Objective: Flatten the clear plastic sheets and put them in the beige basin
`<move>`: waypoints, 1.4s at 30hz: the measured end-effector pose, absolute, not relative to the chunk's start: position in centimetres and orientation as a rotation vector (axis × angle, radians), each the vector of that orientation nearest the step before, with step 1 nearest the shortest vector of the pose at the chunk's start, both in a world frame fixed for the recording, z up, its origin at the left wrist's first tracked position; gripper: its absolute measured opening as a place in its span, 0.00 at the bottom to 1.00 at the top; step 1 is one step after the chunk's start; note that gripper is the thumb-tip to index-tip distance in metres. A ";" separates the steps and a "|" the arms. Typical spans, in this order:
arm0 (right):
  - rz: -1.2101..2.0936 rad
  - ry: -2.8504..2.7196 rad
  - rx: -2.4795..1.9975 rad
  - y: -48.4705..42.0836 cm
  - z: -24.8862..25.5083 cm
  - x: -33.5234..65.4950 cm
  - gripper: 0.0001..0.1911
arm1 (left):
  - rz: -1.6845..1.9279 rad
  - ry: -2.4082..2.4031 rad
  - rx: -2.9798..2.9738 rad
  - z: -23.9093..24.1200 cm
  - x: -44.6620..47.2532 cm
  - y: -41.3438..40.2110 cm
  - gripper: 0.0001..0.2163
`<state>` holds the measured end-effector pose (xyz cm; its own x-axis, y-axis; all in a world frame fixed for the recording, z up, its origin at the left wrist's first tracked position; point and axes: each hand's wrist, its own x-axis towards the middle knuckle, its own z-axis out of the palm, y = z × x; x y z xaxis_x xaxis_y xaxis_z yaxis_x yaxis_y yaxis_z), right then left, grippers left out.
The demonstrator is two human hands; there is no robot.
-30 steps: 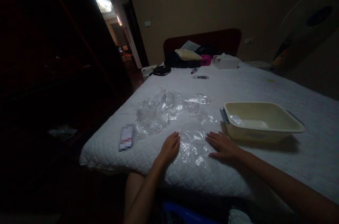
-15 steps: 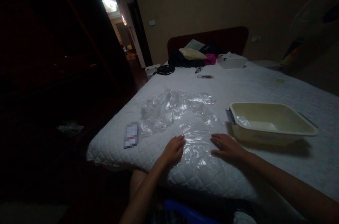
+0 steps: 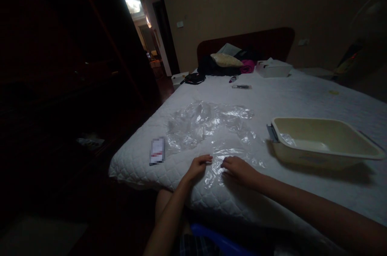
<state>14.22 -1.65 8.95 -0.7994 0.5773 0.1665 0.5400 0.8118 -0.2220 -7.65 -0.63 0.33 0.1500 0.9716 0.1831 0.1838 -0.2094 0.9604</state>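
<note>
Near the front edge of the bed a clear plastic bag [image 3: 215, 170] lies flat and wrinkled on the white quilted cover. My left hand [image 3: 198, 167] rests at its left side, fingers stretched toward the plastic. From the right, my right hand [image 3: 240, 170] lies over the bag with fingers slightly bent and a gap between thumb and fingers. Both hands are open, only a short distance apart. More crumpled clear plastic [image 3: 208, 121] spreads just beyond them.
A cream plastic bin [image 3: 326, 159] with grey handles stands on the right, some clear plastic inside. A phone-like item [image 3: 157, 151], its face pixelated, lies left. Farther back are a white box [image 3: 273, 69], dark clothing, a pillow [image 3: 226, 60] and a magenta roll [image 3: 247, 66].
My right hand has moved left across the plastic, closer to my left hand, its fingers more bent. My left hand stays almost in place. The view has shifted slightly left.
</note>
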 end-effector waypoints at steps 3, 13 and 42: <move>0.173 -2.945 -0.679 -3.8 8.3 10.9 0.08 | 1.160 1.176 1.538 0.4 -7.5 -0.8 0.14; -0.173 -3.089 -0.408 -3.8 4.5 7.9 0.08 | 1.172 1.158 1.536 -0.3 -7.7 -0.4 0.13; 1.422 -1.210 -1.341 -2.3 5.6 11.7 0.08 | 1.014 1.112 1.809 -0.4 -7.9 -0.1 0.08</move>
